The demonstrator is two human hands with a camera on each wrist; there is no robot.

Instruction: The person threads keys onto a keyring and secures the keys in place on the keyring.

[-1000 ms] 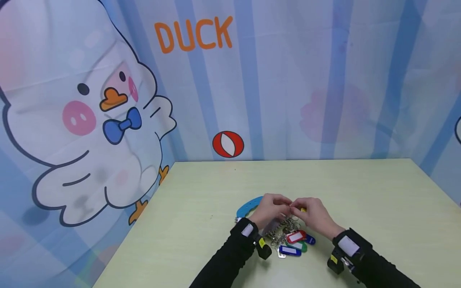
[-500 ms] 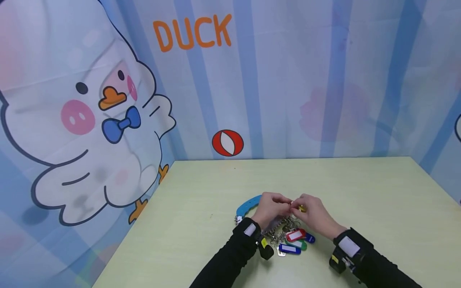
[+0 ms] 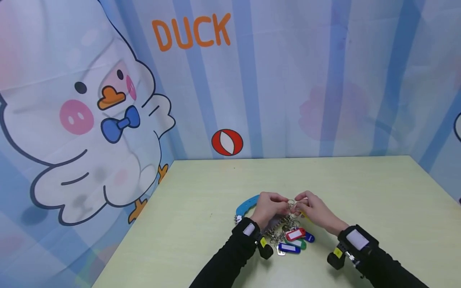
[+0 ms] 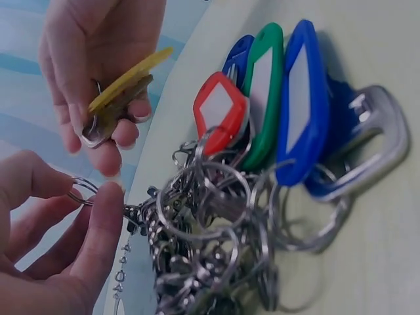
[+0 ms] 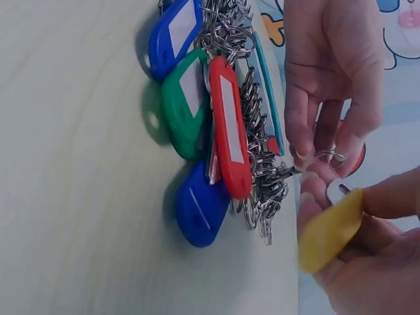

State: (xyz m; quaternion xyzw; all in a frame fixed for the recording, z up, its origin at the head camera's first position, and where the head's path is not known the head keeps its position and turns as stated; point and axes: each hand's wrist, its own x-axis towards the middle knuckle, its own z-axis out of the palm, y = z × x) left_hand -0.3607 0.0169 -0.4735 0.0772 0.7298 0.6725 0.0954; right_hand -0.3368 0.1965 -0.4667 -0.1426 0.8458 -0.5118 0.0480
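My left hand point(image 3: 270, 209) pinches a split ring point(image 4: 82, 190) between thumb and fingers. The ring connects to a bunch of metal chain links and key rings point(image 4: 197, 223) beside it. Just across from it, my right hand point(image 3: 318, 210) holds a yellow key tag point(image 5: 331, 230) with a small metal key point(image 4: 108, 121) against it. Its fingertips stand a small gap from the left hand's. On the table near both hands lie a red key tag point(image 4: 220, 113), a green one point(image 4: 262, 92) and two blue key tags point(image 4: 303, 105), by the ring pile.
A light blue curved strip point(image 3: 246, 206) lies behind the left hand, with metal rings at its end. A silver key-like metal piece point(image 4: 390, 131) sits beside the blue tag. The pale table point(image 3: 173, 240) meets a printed duck curtain point(image 3: 281, 80).
The right hand has drawn slightly to the right, away from the left fingertips, with the yellow tag turning in its fingers. The left hand has stayed nearly in place.
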